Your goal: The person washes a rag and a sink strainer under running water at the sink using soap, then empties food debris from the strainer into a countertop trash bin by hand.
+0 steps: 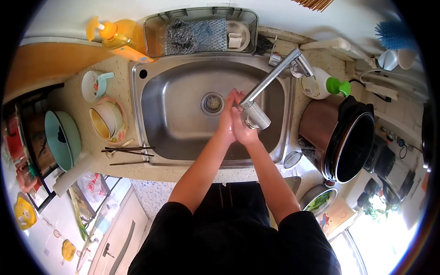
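My left hand (225, 120) and my right hand (244, 130) are pressed palm to palm over the sink (178, 133). Their fingers are stretched out and point away from me, and I see no object in either hand. The head of the chrome faucet (258, 117) hangs right beside and partly over my right hand. My skin looks wet, though a stream of water cannot be made out. Just past my fingertips lies the round drain (212, 104) in the metal basin.
Left of the sink stand a cup (94, 85), stacked bowls (107, 120) and chopsticks (130, 149). Behind it are a yellow pump bottle (121, 34) and a bin (200, 13) with scrubbers. To the right are a green-topped bottle (316, 83) and a large cooker (321, 121).
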Motion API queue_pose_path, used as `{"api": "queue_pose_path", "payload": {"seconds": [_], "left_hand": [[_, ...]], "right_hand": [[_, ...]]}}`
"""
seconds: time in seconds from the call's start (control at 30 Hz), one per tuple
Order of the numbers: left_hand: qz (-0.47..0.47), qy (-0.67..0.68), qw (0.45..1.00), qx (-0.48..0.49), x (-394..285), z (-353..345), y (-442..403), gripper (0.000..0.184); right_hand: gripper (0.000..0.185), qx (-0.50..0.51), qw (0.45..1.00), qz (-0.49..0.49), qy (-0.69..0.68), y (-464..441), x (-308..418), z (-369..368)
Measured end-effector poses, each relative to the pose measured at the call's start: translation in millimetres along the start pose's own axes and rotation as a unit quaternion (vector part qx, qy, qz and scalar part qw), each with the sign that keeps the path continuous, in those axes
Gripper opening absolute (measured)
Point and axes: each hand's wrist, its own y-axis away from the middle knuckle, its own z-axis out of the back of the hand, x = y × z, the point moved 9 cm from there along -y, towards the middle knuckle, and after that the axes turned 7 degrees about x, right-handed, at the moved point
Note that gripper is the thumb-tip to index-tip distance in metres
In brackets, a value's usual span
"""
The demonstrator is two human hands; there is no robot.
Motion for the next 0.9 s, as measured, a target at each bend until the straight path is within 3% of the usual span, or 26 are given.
{"api": "queue_pose_path", "payload": {"seconds": [0.1, 0.2, 0.3, 0.4, 0.47, 0.53, 0.63, 0.73, 0.83, 0.9], "left_hand": [[-0.077, -0.052, 0.992, -0.089, -17.2, 4.9, 9.3, 0.053], [-0.013, -0.011, 1.0, -0.001, -8.9, 26.8, -10.7, 0.071], [0.062, 0.023, 0.995, 0.078, 7.8, -31.8, 15.1, 0.086], [0.092, -0.027, 0.993, 0.074, 11.1, -42.8, 17.1, 0.077], [0.067, -0.022, 0.997, 0.023, 6.8, -36.9, 15.4, 0.084], [0.089, -0.017, 0.995, -0.031, 2.6, -43.0, 21.2, 0.087], [0.092, 0.158, 0.971, 0.154, 1.1, -8.8, 0.0, 0.084], [0.075, 0.113, 0.987, 0.083, -2.6, -19.5, 6.1, 0.081], [0.012, -0.045, 0.994, -0.097, -15.6, -19.9, 10.1, 0.077], [0.015, -0.014, 0.999, -0.042, -13.3, -29.8, 7.7, 0.074]], "right_hand": [[0.039, 0.055, 0.998, 0.001, -0.035, 6.4, -0.1, -20.4], [0.044, 0.143, 0.987, -0.058, 0.034, 5.9, -12.3, -34.4], [0.047, 0.194, 0.974, -0.084, 0.084, 2.0, -24.6, -39.0], [0.032, 0.106, 0.992, 0.012, 0.067, -18.6, -21.5, -21.0], [0.027, 0.098, 0.993, 0.038, 0.045, -21.0, -24.9, -11.1], [0.03, 0.161, 0.986, 0.006, 0.027, -21.6, -33.5, -12.2], [0.021, 0.027, 0.991, 0.128, 0.014, -23.5, -10.0, 2.4], [0.02, 0.002, 0.994, 0.109, -0.002, -11.7, -16.5, 1.7], [0.025, 0.099, 0.989, -0.091, -0.061, 9.5, -40.0, -16.4], [0.028, 0.081, 0.991, -0.044, -0.096, 11.8, -8.9, -17.9]]}}
